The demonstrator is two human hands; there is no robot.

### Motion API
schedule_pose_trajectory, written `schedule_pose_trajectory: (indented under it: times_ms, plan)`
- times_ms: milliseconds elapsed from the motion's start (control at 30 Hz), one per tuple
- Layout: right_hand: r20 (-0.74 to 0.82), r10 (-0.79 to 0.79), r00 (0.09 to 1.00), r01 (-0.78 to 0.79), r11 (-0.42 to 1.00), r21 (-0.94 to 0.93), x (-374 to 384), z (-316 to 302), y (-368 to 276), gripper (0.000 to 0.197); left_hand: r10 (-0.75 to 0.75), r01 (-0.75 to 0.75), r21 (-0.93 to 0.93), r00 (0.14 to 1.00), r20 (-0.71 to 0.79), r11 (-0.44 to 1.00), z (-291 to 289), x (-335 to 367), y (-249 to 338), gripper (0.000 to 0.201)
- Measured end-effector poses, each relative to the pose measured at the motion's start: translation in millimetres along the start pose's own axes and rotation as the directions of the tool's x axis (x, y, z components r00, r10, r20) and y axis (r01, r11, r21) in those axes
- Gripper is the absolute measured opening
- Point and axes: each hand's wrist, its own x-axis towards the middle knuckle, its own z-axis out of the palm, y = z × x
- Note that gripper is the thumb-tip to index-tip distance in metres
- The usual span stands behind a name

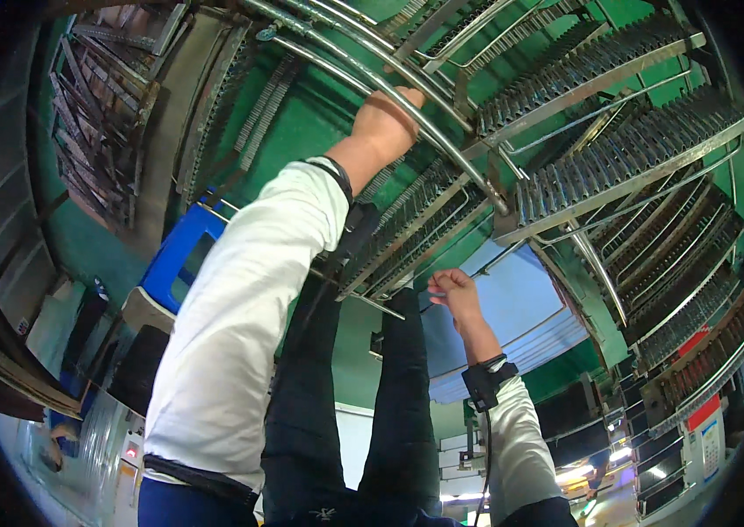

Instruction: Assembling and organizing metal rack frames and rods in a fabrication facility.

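My left hand reaches up among the chrome tubes of a metal rack. One shiny tube crosses in front of its fingers, so most of them are hidden, and whatever they touch cannot be made out. Lower and to the right, my right hand has its fingers curled together in a pinch. Something thin and dark seems to show at its fingertips, too small to name. Between the hands lies a rack section lined with rows of small dark metal pieces. Both forearms wear white sleeves with black wrist straps.
Tiered metal racks with closely packed dark metal pieces fill the right side. Loose slotted metal strips are heaped at the far left. A blue plastic stool stands left of my arm. Pale blue sheets are stacked behind my right hand.
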Motion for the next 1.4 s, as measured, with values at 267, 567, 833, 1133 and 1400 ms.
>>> schedule_pose_trajectory:
  times_ms: [267,567,833,1133,1400]
  plan:
    - [0.036,-0.153,0.988,0.147,0.98,0.131,7,37,-19,0.028,-0.308,0.2,-0.484,0.939,-0.155,0.852,-37,-67,-23,0.027]
    - [0.116,-0.221,0.968,0.19,0.954,0.232,6,71,-24,0.017,-0.563,0.579,0.404,0.808,-0.173,0.708,-155,-151,-212,0.058]
    - [0.0,-0.221,0.975,0.218,0.961,0.171,-21,67,-19,0.02,-0.581,0.62,0.377,0.782,-0.225,0.688,-140,-136,-216,0.046]
    - [-0.085,-0.091,0.992,0.097,0.993,0.072,13,31,0,0.019,-0.585,0.638,0.374,0.769,-0.259,0.673,-140,-138,-221,0.04]
    - [-0.152,-0.083,0.985,0.074,0.995,-0.063,24,29,1,0.023,-0.499,0.557,0.361,0.83,-0.248,0.748,-146,-139,-232,0.049]
